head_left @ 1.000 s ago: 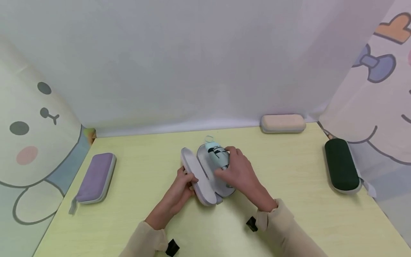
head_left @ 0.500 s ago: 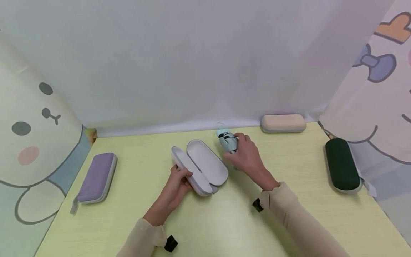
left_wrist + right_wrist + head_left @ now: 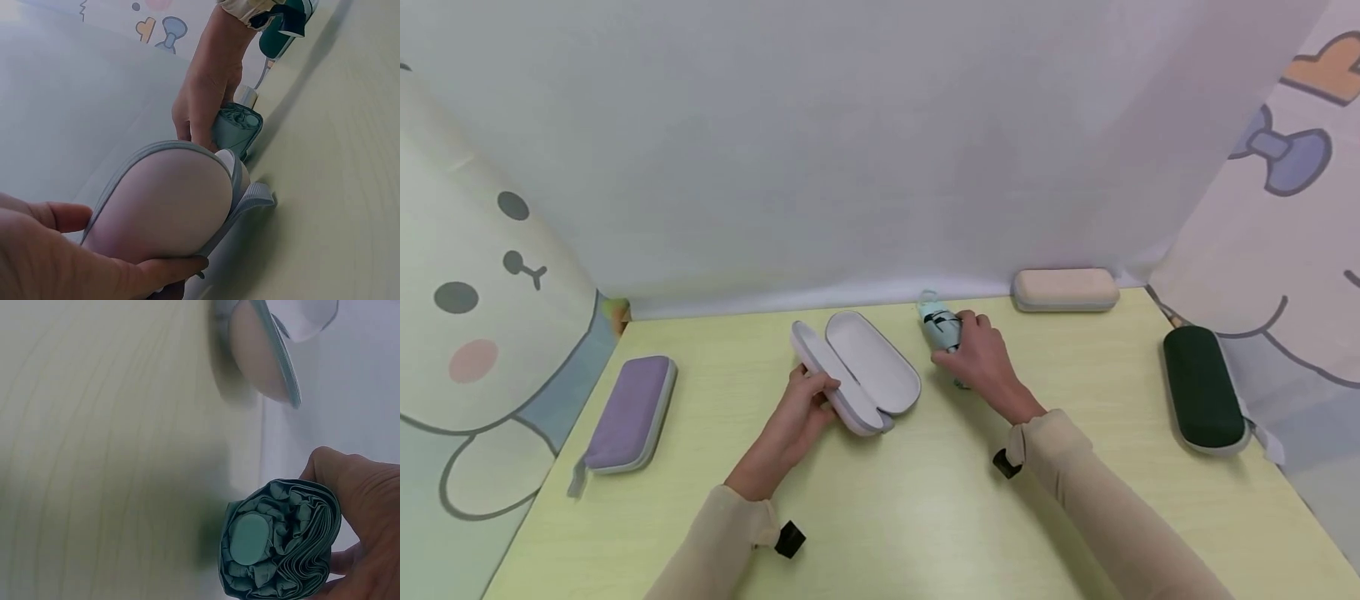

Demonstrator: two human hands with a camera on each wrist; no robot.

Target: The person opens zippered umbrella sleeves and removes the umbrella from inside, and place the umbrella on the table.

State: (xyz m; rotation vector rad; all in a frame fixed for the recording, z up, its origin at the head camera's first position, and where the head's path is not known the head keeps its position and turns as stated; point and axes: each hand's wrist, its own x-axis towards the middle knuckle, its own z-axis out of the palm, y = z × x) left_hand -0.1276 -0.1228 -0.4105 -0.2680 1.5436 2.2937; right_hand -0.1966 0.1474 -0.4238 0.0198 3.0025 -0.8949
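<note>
At the middle of the table [image 3: 887,517], you've got a pale hinged case [image 3: 880,362], halves spread, inner sides facing up, long axis running 11 to 5 o'clock. Your left hand [image 3: 797,408] grips it from its 8 o'clock side: thumb over the rim of the left half, other fingers round the outer shell. That half is tipped up against the right one. Small grey tab [image 3: 887,423] at the near end, around 5 o'clock. Whether the case bottom fully touches the table, can't tell.

At 2 o'clock from the case, just beside it and apart from it, your right hand [image 3: 988,367] holds a folded umbrella [image 3: 940,329], light blue with black print, fingers and thumb closed round its 3 o'clock side. Thin loop [image 3: 928,297] at its far end, toward 11 o'clock; pleated fabric end faces your right wrist camera. Can't tell if the umbrella touches the table.

Others, clocked from the hinged case: purple case [image 3: 627,414] at 9 o'clock, well apart, strap [image 3: 577,481] at its 7 o'clock corner; peach case [image 3: 1066,290] at 2 o'clock, beyond the umbrella, by the back cloth [image 3: 850,167]; dark green case [image 3: 1202,387] at 3 o'clock near the table's right edge. You're in beige sleeves [image 3: 707,542], black piece [image 3: 790,540] by each cuff.
</note>
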